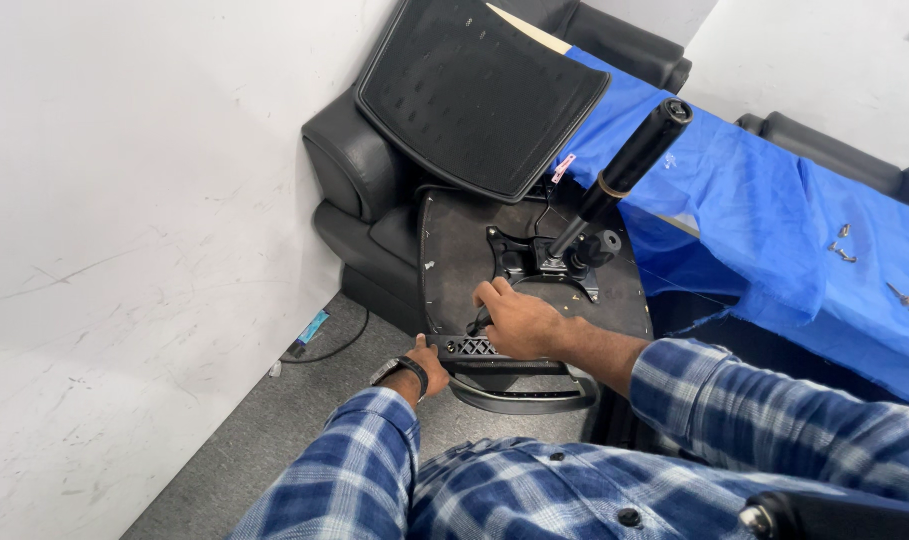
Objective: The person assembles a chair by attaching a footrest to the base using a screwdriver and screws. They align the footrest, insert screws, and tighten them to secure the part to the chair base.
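An office chair seat point(454, 255) lies upside down against a black sofa, its dark underside facing me. A black metal mechanism plate point(529, 262) is mounted on it, with a gas lift cylinder point(624, 170) sticking up and to the right. My right hand point(514, 320) rests on the seat underside beside the plate, fingers curled around a small dark tool. My left hand point(429, 365), with a wristwatch, grips the black plastic armrest bracket point(494, 365) at the seat's near edge. The mesh chair back point(474, 90) leans on the sofa behind.
A black leather sofa point(359, 170) fills the corner by the white wall. A blue cloth point(774, 220) covers its right side, with several loose screws point(842, 252) on it. A cable and a small blue item point(312, 328) lie on the grey floor.
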